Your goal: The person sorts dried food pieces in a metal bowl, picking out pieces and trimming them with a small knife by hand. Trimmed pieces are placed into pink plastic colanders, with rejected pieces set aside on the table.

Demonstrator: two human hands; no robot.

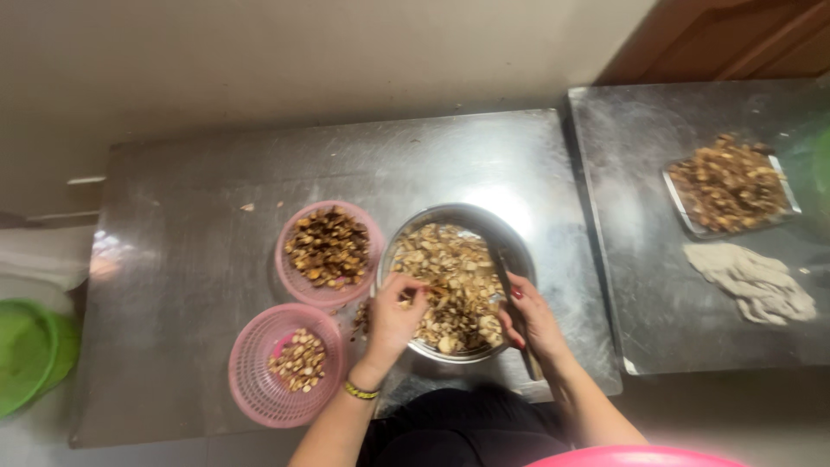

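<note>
A: On the steel table (199, 259), what lies leftmost?
B: Two pink baskets (285, 367) of pieces; then the metal bowl (471, 218) of pale chips.
A: And the hands?
B: Left hand (394, 318) over the bowl, fingers pinched on a chip; right hand (531, 322) at its rim, fingers closed round a knife (510, 298).

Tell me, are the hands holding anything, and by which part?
The right hand grips a knife by its handle, blade over the metal bowl. The left hand pinches a piece in the bowl; which part cannot be told.
</note>
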